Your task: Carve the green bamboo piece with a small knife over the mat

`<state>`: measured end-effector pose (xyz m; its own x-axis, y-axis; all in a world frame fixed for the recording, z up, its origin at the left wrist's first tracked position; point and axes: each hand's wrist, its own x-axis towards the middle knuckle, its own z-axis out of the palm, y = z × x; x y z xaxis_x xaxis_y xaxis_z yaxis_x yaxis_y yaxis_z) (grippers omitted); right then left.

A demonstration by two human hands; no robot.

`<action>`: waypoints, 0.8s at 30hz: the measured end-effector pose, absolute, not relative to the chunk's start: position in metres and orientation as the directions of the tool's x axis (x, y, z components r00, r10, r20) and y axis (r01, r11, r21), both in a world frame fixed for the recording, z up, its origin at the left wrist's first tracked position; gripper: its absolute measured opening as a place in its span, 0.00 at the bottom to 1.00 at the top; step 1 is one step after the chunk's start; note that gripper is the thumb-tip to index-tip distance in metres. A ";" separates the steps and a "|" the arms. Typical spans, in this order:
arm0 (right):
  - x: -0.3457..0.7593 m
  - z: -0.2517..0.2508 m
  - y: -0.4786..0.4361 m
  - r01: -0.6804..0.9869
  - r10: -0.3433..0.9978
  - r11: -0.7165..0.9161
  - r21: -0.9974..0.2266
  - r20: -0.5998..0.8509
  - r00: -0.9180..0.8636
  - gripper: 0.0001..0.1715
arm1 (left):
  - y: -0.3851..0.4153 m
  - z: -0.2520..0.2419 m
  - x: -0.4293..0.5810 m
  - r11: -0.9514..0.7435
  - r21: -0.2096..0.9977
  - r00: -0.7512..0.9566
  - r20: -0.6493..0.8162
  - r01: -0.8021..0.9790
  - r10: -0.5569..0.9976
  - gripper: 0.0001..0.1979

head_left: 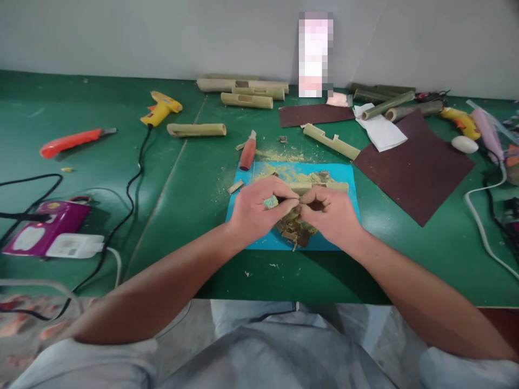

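Both hands meet over a blue mat [255, 240], their fingertips pinched together at the middle. My left hand [263, 208] is closed, thumb against forefinger; what sits between them is too small to name. Closed in the same way, my right hand [334, 213] touches the left fingertips. Just beyond the fingers lies a notched bamboo tube [338, 187] on the mat. Under the hands is a heap of bamboo shavings and chips [298, 235]. A red-handled carving knife [248, 153] rests behind the mat, to the left of the hands.
Cut bamboo pieces [246, 101] lie at the back, and another tube [197, 129] left of centre. Brown sandpaper [417, 173] and a white cloth [381, 129] are on the right. At left are a yellow glue gun [160, 109], an orange cutter [73, 143] and a purple power strip [73, 219].
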<state>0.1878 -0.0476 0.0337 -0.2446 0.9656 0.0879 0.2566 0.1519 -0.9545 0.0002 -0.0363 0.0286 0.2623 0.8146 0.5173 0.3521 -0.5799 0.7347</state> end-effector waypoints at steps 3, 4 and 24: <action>0.187 0.035 -0.048 0.257 0.967 0.134 -0.957 0.070 -0.245 0.05 | -0.037 0.031 -0.001 -0.574 0.727 0.269 0.507 0.377 0.819 0.07; 0.187 0.035 -0.048 0.248 0.967 0.123 -0.961 0.060 -0.247 0.05 | -0.038 0.032 -0.001 -0.572 0.722 0.269 0.505 0.389 0.820 0.08; 0.193 0.032 -0.039 -0.126 0.973 -0.112 -0.986 -0.083 -0.217 0.12 | -0.033 0.025 -0.002 -0.498 0.762 0.190 0.463 0.414 0.866 0.05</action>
